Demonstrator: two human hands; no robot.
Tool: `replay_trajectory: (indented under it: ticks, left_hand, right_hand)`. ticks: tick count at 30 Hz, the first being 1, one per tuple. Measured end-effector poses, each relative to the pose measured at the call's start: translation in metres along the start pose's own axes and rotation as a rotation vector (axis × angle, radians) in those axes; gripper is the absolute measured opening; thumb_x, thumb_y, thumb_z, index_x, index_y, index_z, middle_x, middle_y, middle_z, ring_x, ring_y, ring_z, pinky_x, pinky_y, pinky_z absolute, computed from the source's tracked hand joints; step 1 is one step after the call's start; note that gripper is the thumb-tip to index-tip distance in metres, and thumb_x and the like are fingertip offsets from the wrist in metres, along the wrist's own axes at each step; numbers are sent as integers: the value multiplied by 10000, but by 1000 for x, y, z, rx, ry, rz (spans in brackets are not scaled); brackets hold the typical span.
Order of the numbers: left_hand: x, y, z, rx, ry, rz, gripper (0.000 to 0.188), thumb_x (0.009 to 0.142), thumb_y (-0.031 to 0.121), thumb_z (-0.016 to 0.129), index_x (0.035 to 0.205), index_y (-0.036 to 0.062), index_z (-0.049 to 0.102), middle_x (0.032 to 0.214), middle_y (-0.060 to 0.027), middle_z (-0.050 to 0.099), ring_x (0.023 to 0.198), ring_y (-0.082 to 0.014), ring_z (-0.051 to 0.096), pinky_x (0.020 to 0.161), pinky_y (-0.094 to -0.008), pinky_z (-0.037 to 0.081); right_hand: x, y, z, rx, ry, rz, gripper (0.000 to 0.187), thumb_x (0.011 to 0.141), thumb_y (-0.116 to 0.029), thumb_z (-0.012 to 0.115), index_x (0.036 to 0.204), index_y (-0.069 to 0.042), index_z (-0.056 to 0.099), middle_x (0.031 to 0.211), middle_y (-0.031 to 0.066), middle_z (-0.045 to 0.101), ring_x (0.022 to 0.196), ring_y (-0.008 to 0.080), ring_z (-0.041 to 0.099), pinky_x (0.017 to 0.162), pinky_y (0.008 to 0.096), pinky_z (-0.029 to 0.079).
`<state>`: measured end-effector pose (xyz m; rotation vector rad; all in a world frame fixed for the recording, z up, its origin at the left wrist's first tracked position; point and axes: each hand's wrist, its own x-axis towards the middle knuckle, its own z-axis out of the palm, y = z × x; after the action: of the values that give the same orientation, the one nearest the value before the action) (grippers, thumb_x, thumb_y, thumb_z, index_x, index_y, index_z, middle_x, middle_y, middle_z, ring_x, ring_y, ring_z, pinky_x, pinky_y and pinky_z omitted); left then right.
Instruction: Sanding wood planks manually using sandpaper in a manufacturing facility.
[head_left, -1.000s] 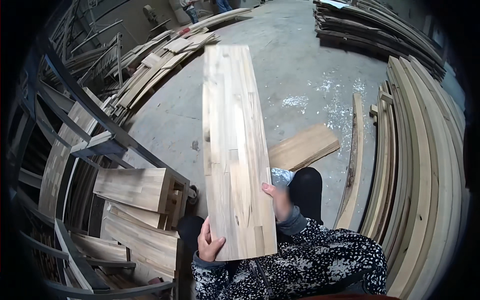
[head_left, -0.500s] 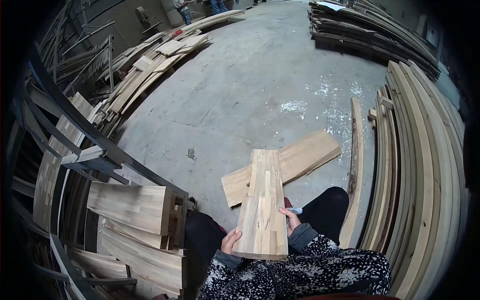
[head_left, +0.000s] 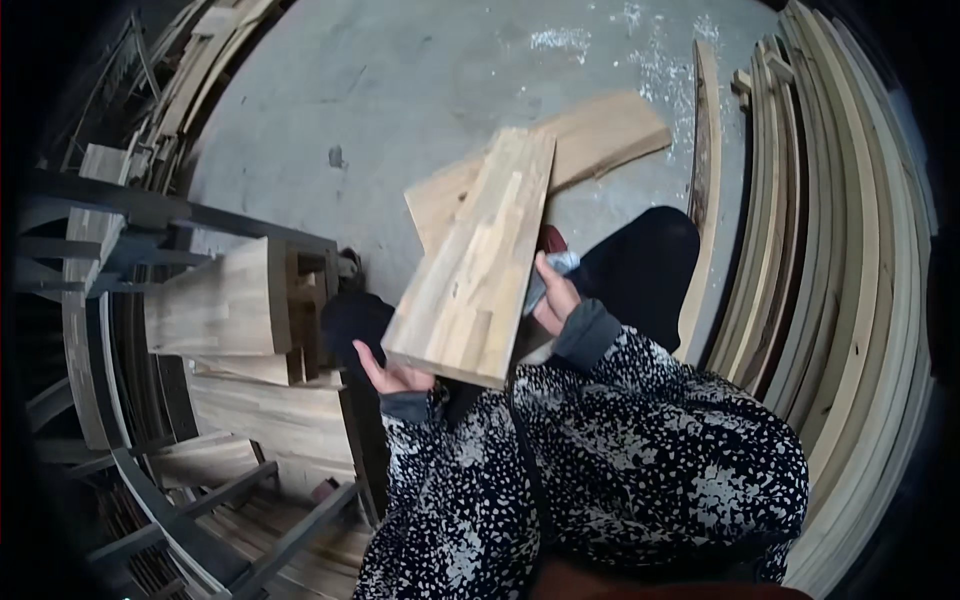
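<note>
A long laminated wooden board (head_left: 470,260) lies tilted in front of me, its near end turned to the left. My right hand (head_left: 558,300) grips its right edge, thumb up along the side, fingers partly hidden. Beside that thumb a small pale-blue object (head_left: 565,262) pokes out; its kind is unclear. By the near left corner, my left hand (head_left: 393,374) is palm up with the thumb spread away; the board hides its fingertips, and I cannot tell if they touch it. Beyond, a second wooden board (head_left: 605,135) lies on the floor, partly covered by the first.
At left, a dark metal rack (head_left: 240,222) holds laminated boards (head_left: 215,305). Long planks (head_left: 850,250) are stacked along the right, with a single bark-edged strip (head_left: 706,150) beside them. White flecks (head_left: 560,40) are scattered on the concrete floor.
The view has tipped down toward my lap. The held board has turned, its near end swinging left. My left hand has opened from its left edge, while the right still grips the other edge.
</note>
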<state>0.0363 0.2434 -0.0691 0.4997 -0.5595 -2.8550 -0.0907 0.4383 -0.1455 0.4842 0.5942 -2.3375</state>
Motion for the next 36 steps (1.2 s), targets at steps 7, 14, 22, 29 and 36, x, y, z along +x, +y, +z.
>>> replay_trajectory:
  ticks: [7,14,22,29,36]
  left_hand:
    - [10,-2,15,277,355,315,458,827,301,529,1131,-33,452,1146,-138,494,1060,-226,479,933,-358,362]
    - [65,57,23,327,280,268,449,807,295,544,1111,-26,462,1119,-153,506,1013,-236,512,866,-344,423]
    - [87,89,5,358,386,241,503,772,355,570,1114,0,470,1086,-147,521,994,-237,522,857,-337,425]
    - [90,90,-12,327,510,248,554,778,406,558,1120,-18,460,1088,-152,517,975,-227,528,845,-331,427]
    - [85,91,-14,360,499,156,595,777,497,515,1143,31,458,1104,-147,516,991,-248,524,862,-367,425]
  right_hand:
    - [15,-50,23,-855,191,-682,355,864,-215,484,1141,7,468,1078,100,542,989,201,504,879,314,378]
    - [57,3,90,-1902,-637,-778,435,779,-134,556,1204,-173,473,1291,98,399,1213,296,328,992,419,254]
    - [104,9,97,-1827,-761,-696,371,836,-185,506,1205,-186,470,1282,95,407,1220,309,312,1014,405,240]
    - [168,3,47,-1959,-351,-543,379,854,-331,457,1223,-243,446,1309,109,364,1241,387,230,1018,491,168]
    - [110,65,150,-1868,-1083,-644,438,829,-388,466,1240,-245,419,1359,81,287,1275,335,176,1024,528,61]
